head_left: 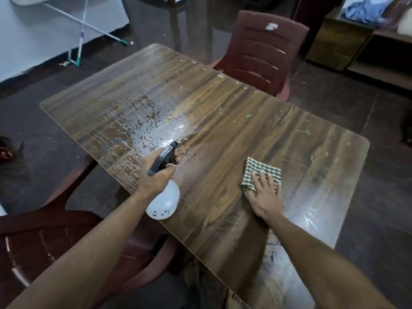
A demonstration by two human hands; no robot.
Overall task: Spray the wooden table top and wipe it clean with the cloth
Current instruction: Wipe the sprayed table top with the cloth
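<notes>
At counter (223, 121) centre I see left hand (156, 175) gripping spray bottle (163, 200), nozzle toward 12 o'clock over wet patch (142, 123). Right hand (265, 192), fingers spread, presses checked cloth (256, 170) flat at 4 o'clock.

The room is dim, the floor (334, 108) and far corners nearly black. Light from above glares white on the wet middle of the table (223, 130), just beyond the spray bottle (163, 201), with a fainter sheen by its right edge. Shadows are soft and weak. The wide lens bends the table's edges and stretches the forearms. The far right corner is smeared; fine detail looks blocky.
</notes>
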